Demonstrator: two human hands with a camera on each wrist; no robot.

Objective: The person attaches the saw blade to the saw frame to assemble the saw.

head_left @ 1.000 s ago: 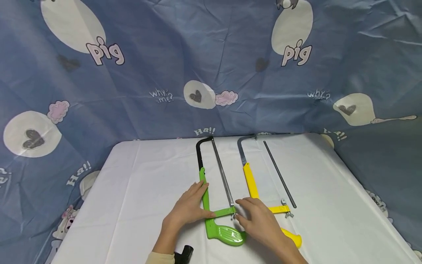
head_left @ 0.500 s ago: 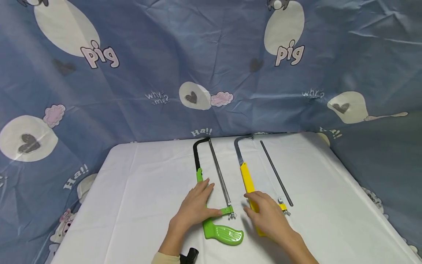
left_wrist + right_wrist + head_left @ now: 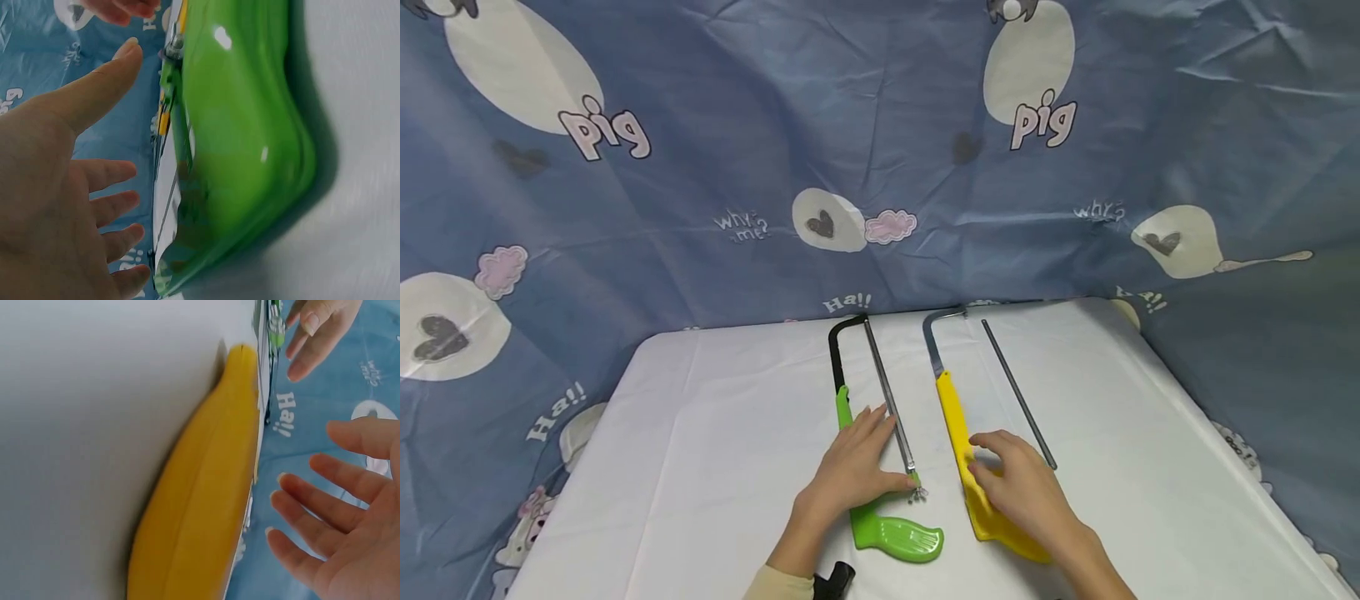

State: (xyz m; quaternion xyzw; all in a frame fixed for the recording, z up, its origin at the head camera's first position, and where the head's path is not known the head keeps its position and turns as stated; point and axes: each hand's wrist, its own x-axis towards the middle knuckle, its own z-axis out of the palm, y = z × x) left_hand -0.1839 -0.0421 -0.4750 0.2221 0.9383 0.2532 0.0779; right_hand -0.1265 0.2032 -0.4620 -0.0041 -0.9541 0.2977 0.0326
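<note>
A green hacksaw (image 3: 898,539) with a black front frame lies on the white tabletop. Its blade (image 3: 886,385) is fitted, with a wing nut (image 3: 917,495) at the near end. Over its frame hovers my left hand (image 3: 853,475), fingers straight and spread, holding nothing; the left wrist view shows the palm apart from the green handle (image 3: 237,125). To the right lies a yellow hacksaw (image 3: 953,412) with a grey frame. My right hand (image 3: 1026,496) is over it, fingers loosely bent and empty, hiding its lower crossbar. A dark loose blade (image 3: 1018,392) lies beside the yellow hacksaw.
The white-covered table (image 3: 715,467) ends at the back against a blue printed curtain (image 3: 737,150). A small black object (image 3: 835,581) shows by the left wrist at the front edge.
My right hand has moved right, from beside the green hacksaw's wing nut to over the yellow hacksaw. My left hand has shifted slightly right across the green frame. The view has turned a little.
</note>
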